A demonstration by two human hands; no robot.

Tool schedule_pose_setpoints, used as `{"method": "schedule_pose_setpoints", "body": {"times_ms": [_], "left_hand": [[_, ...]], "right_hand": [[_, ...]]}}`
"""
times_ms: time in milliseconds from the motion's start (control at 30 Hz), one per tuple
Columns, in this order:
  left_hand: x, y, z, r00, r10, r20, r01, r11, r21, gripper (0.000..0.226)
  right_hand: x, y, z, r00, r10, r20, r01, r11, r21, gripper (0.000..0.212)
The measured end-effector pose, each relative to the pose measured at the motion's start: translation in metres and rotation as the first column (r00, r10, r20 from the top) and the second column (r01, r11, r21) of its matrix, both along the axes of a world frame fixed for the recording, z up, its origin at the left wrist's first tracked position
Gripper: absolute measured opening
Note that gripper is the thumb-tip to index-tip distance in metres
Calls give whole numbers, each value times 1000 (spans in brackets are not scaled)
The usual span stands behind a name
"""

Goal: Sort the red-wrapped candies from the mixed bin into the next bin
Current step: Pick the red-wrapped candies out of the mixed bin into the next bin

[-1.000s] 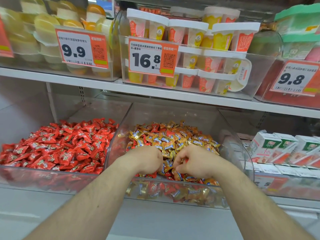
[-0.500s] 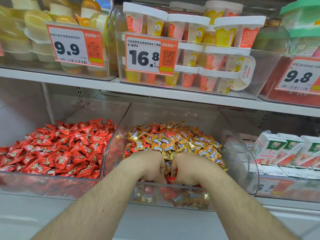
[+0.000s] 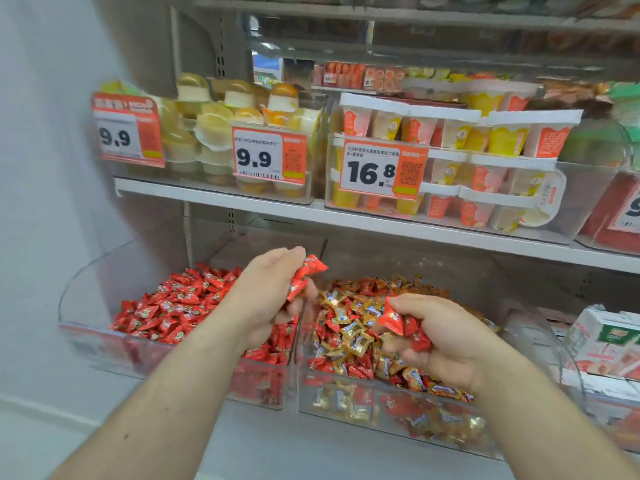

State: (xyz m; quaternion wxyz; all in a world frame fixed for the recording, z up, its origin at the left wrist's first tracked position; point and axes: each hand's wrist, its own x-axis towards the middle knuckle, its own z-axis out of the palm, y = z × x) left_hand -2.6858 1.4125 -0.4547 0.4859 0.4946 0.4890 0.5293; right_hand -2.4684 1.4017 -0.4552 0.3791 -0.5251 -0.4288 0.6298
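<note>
- The left hand (image 3: 268, 292) is raised over the divide between the two bins, fingers curled round a few red candies (image 3: 304, 275); one wrapper end sticks out above the fingers.
- The right hand (image 3: 446, 341) sits low in the mixed bin (image 3: 381, 414), palm turned up and half closed, cupping more red candies at its fingertips (image 3: 394, 318).
- The mixed bin is a clear tub heaped with gold, blue-marked and red wrapped sweets; many red ones lie along its near left edge.
- The red bin (image 3: 104, 341) stands just beside it on the left, touching wall to wall, and is piled with red candies only.
- The clear wall between the bins rises between the two hands; the left hand is above it, part over the red pile.
- A white shelf (image 3: 242, 206) runs above both bins, close over their back ends.
- On that shelf stand clear tubs of jelly cups (image 3: 214, 129) and pudding cups (image 3: 450, 133), fronted by price tags (image 3: 268, 157) reading 9.9 and 16.8.
- White cartons (image 3: 602, 341) sit in a tub to the right of the mixed bin, near the right forearm.
- A pale wall (image 3: 45, 168) closes the left side; the view is blurred at the edges.
</note>
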Motion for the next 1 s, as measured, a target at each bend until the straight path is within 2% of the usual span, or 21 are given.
{"method": "schedule_pose_setpoints", "body": {"times_ms": [100,200,267,433,500,567,667,733,800,867,900,933,1000], "left_hand": [[-41,1,-8,994,107,34,-105,992,-69,20],[-71,5,-30,964,178,-196,-196,978,-73,17],[-83,9,-43,894,255,-368,-278,960,-9,7],[-98,14,-58,806,260,-532,-262,962,75,43],[-100,17,-63,732,251,-634,-271,960,68,52],[-97,18,-63,668,274,-692,-292,952,95,52],[-81,15,-56,745,307,-592,-258,951,168,36],[-62,11,-51,799,273,-536,-197,961,195,30],[-41,10,-50,817,221,-532,-130,971,203,30],[-22,11,-53,796,189,-575,-86,976,202,39],[-14,12,-55,784,178,-595,-67,977,204,44],[-8,12,-57,772,175,-611,-53,976,212,47],[1,12,-58,764,188,-617,-51,971,232,49]], "right_hand": [[-38,-4,13,998,46,-45,-45,999,8,8],[-80,4,25,996,85,-10,-84,995,58,13],[-107,12,31,991,125,56,-129,988,84,15],[-162,31,34,953,240,186,-256,964,67,12],[-169,33,34,935,283,215,-296,955,28,5],[-161,37,35,965,194,174,-212,973,89,10],[-127,38,33,993,-16,120,-21,953,303,11],[-98,36,25,963,-75,261,-31,925,379,18],[-75,39,8,856,-40,515,-184,908,376,27],[-64,40,-13,591,81,803,-470,844,260,35],[-63,43,-23,445,131,886,-581,795,174,40],[-64,45,-31,347,175,921,-651,752,103,46],[-67,54,-44,255,263,930,-728,686,5,59]]}}
